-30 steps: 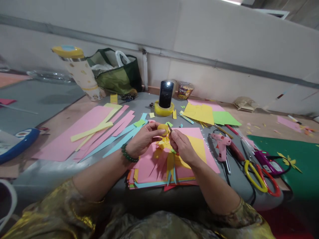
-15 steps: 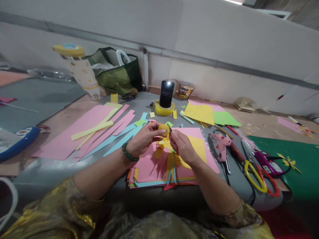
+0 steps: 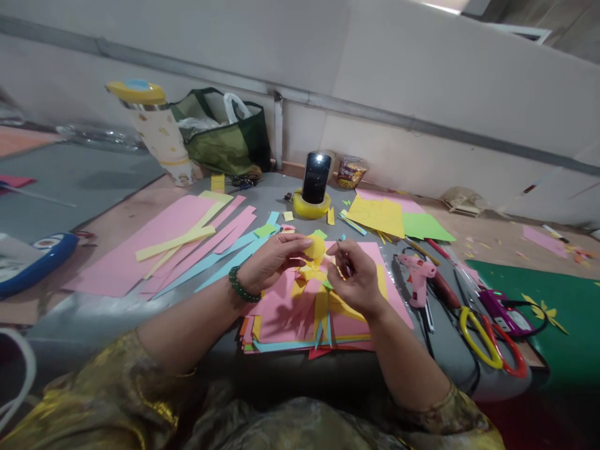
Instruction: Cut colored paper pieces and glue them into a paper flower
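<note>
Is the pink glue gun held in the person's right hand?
No, the pink glue gun lies on the grey table, apart from the right hand.

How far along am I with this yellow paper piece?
Already cut, it seems: the pink strips and blue strips lying aside. In progress: your left hand pinches the rounded yellow piece; whether your right hand holds anything is unclear. Apparently left: setting the piece down, and any gluing, since the glue gun lies unheld.

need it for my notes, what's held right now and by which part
The left hand holds a round yellow piece by its left edge; whether the right hand grips anything can't be told.
</note>
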{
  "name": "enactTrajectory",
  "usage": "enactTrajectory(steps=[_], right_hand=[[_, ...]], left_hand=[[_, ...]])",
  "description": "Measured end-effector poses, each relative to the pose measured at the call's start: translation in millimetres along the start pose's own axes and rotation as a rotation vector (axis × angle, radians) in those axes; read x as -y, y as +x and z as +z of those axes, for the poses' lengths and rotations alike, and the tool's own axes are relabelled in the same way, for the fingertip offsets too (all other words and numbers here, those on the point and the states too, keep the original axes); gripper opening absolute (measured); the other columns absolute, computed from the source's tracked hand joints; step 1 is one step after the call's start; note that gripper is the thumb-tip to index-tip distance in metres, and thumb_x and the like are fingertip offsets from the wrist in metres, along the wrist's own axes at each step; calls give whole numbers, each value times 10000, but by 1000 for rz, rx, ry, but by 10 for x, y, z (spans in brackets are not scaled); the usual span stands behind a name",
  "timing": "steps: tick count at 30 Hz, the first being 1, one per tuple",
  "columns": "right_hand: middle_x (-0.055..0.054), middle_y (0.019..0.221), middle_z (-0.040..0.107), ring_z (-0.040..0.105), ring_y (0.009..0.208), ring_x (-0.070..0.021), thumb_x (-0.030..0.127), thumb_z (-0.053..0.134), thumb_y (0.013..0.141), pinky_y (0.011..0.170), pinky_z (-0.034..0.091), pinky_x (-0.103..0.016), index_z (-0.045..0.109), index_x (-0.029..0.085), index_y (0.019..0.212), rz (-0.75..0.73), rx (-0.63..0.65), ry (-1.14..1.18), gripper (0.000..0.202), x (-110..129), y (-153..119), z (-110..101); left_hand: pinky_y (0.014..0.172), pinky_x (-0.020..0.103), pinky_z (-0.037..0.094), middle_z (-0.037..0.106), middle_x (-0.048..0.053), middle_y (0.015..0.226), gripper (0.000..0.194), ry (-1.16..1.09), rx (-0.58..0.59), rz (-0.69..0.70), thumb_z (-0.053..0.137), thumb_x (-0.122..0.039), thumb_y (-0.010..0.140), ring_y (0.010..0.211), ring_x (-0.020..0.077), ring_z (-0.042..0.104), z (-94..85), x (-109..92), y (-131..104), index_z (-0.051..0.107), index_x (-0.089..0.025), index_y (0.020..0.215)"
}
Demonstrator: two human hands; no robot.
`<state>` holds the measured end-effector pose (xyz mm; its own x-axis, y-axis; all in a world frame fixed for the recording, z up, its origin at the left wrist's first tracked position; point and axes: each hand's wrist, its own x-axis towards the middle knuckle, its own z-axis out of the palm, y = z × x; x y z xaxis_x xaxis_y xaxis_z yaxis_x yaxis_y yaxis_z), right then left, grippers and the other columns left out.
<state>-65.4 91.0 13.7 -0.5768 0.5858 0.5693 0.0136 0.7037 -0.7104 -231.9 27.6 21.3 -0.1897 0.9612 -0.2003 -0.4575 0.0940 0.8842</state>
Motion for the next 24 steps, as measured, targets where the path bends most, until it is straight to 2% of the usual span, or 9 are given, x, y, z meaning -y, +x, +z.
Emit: enactTrajectory(steps=[2,5,9,13,17,21,24], right_hand=[[27,717,464,412,571,-116,58,536,745,540,356,-250,591,236,937,-154,28,-82,268,-23,2,-13],[-6,751,507,492,655,-147,73,549,782,587,417,-261,630,232,918,-210,48,-160,225,-54,23,-25],[-26,769,516,524,710,-165,161,585,845,630,458,-276,670,227,897,-157,116,-209,120,-95,32,-51],[-41,879,528,542,757,-154,122,593,819,612,443,-248,717,250,948,-138,166,-262,220,-148,-2,-60],[-39,899,542,534,743,-141,130,577,821,593,428,-238,736,263,947,-150,197,-329,243,-161,-19,-49],[-38,828,528,529,738,-155,218,589,869,624,450,-263,719,232,877,-100,137,-192,131,-128,19,-32],[-24,784,515,514,714,-153,305,642,868,656,456,-282,675,218,784,19,64,-54,125,-89,61,-16]], left_hand=[[587,221,471,703,47,710,229,33,37,-1,875,-323,589,640,128,609,-7,-4,-3,761,-151,689],[553,216,452,685,47,693,240,112,101,4,857,-353,589,619,122,580,-14,-2,-9,768,-145,668],[538,229,447,674,56,685,215,187,138,47,823,-363,630,609,136,562,-17,-2,-21,768,-157,654],[543,237,448,670,62,677,234,224,165,56,793,-393,689,611,149,568,-21,-5,-22,773,-160,702],[537,227,436,635,40,630,270,202,223,34,808,-421,677,575,125,533,-27,7,-5,746,-159,647],[533,216,433,654,47,667,279,228,228,26,831,-439,647,584,116,512,-32,20,8,777,-169,685],[540,202,434,674,50,713,300,253,216,56,843,-462,625,605,112,522,-28,14,-3,800,-181,721]])
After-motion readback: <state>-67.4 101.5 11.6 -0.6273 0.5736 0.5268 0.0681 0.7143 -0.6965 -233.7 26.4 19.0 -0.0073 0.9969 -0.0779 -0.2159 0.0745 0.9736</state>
